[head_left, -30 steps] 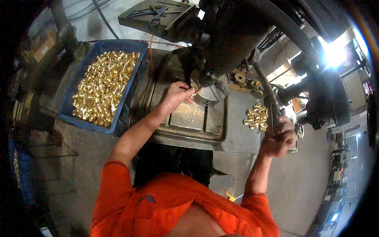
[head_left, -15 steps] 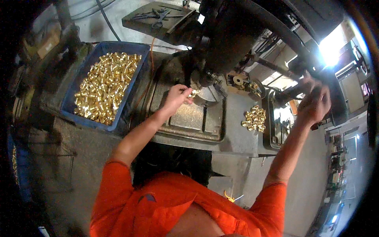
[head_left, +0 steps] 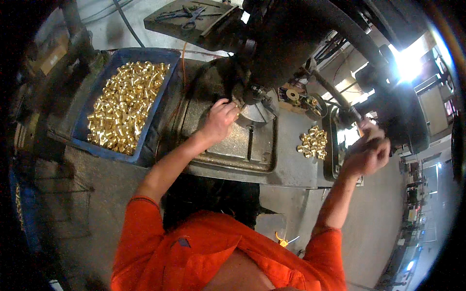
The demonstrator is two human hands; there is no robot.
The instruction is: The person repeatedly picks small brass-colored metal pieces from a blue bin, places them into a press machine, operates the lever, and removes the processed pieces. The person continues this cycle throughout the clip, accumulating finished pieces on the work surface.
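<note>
My left hand (head_left: 222,121) reaches in under the dark machine head (head_left: 281,53), its fingers closed round a small brass fitting (head_left: 238,116) that is mostly hidden by them. The fitting is at the round metal fixture (head_left: 256,113) on the machine's base. Over on the right, my right hand (head_left: 370,151) is curled at the end of a metal lever (head_left: 335,92) that slopes down from the machine; the fingers are somewhat blurred.
A blue bin (head_left: 158,109) full of brass fittings stands on the left. A small pile of fittings (head_left: 313,143) lies right of the chip-strewn machine tray (head_left: 218,162), beside another metal tray (head_left: 331,162). Scissors (head_left: 192,19) lie on a far board.
My right hand has come down and inward, and the lever has swung lower with it. The left hand has turned and covers more of the fitting at the fixture.
</note>
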